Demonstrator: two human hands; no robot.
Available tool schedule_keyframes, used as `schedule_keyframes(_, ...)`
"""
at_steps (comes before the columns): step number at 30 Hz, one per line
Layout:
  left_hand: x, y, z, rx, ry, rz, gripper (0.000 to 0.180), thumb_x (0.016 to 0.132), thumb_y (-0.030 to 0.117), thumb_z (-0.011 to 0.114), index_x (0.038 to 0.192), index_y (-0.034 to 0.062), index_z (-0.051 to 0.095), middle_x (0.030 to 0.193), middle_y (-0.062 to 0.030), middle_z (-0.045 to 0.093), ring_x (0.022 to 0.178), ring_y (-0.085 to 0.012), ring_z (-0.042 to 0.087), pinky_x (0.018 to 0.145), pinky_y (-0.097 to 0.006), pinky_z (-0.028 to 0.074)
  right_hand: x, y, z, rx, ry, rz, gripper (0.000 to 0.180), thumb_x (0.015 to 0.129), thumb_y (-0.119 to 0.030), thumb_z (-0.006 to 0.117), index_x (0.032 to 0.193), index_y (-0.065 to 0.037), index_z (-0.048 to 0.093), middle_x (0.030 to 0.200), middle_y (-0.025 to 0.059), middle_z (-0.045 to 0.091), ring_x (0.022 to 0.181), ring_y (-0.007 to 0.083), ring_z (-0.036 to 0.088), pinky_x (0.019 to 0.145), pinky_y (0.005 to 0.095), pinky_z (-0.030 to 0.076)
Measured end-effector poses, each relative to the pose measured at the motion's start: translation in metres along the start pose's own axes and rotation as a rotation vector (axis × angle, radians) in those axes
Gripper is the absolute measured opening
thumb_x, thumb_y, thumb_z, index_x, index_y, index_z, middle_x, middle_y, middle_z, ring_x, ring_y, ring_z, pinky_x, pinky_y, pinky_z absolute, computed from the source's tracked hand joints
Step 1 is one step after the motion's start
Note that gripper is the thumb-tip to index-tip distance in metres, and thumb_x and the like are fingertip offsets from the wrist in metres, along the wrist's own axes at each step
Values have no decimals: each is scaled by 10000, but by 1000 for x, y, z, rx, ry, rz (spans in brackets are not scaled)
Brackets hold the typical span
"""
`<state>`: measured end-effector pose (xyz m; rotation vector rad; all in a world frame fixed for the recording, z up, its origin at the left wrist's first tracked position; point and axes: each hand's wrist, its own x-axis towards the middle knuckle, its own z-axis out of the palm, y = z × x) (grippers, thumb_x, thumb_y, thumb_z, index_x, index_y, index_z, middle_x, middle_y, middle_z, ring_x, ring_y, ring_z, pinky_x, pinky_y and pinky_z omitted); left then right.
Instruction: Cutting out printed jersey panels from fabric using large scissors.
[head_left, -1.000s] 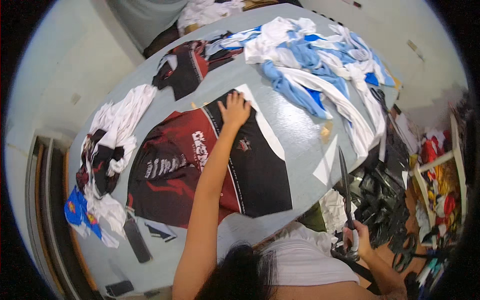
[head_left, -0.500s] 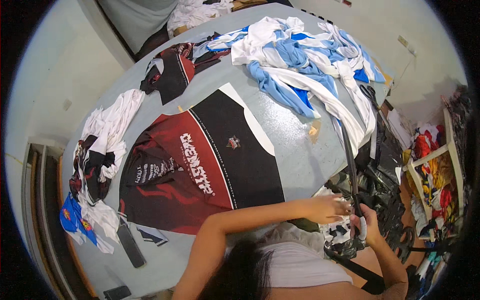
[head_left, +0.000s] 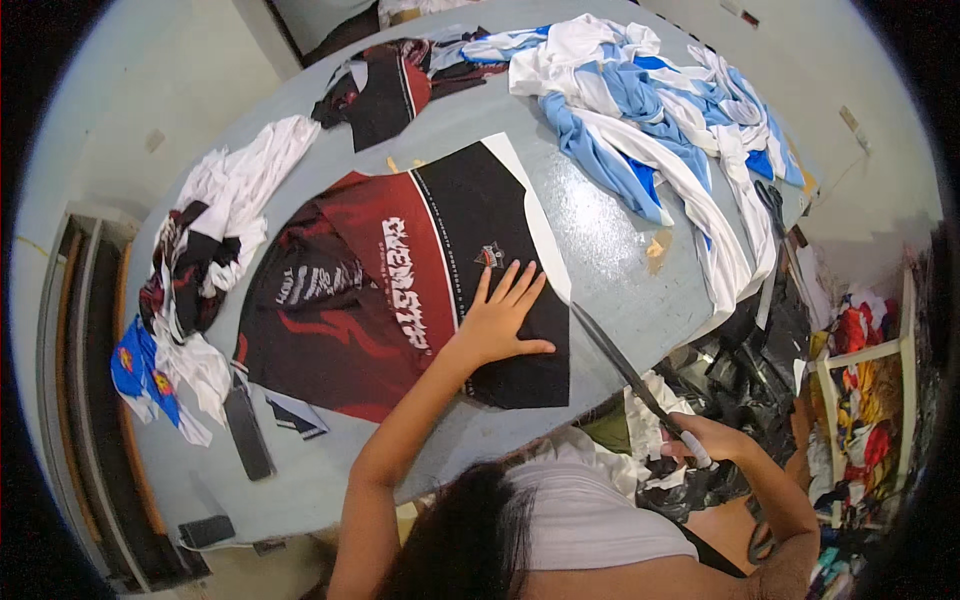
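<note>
A printed jersey piece (head_left: 345,290) in dark red and black lies spread on the table, with a white strip (head_left: 512,160) along its right edge. My left hand (head_left: 500,325) rests flat on its black part, fingers spread, just below a small emblem. In my right hand (head_left: 705,440), off the table's near right edge, is a long dark-bladed knife (head_left: 630,372) with a white-wrapped handle. Its blade points up and left, the tip by the lower end of the white strip. Whether the tip touches the cloth, I cannot tell.
White and light blue garments (head_left: 640,100) are heaped at the far right, beside dark scissors (head_left: 770,205). White cloth (head_left: 245,175) and a blue piece (head_left: 140,360) lie at the left. A black phone-like slab (head_left: 248,432) sits near the front. Black plastic bags (head_left: 745,355) fill the space right of the table.
My left hand has moved left from beside my right hand onto the jersey piece and spread out. The knife has swung from upright to a leftward slant, its tip now near the cloth. The view has shifted.
</note>
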<state>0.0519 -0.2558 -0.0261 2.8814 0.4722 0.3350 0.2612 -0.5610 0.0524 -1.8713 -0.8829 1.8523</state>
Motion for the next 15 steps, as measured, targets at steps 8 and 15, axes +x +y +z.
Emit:
schedule_keyframes(8, -28, 9, -1, -138, -8, -92, 820, 701, 626, 593, 1332, 138, 403, 1412, -94, 339, 1343, -283, 235, 1068, -577, 92, 19, -9, 8, -188, -122, -35, 409, 862, -409, 597, 900, -22, 472, 717, 44, 537, 601, 110, 558, 541, 255, 461)
schedule_keyframes(15, -28, 10, 0, -119, 52, -119, 713, 740, 583, 594, 1297, 167, 437, 1378, -74, 368, 1344, -261, 225, 1090, -546, 74, 24, -18, 10, -257, -77, -24, 417, 840, -414, 624, 863, -19, 494, 708, 61, 565, 571, 119, 554, 521, 257, 456)
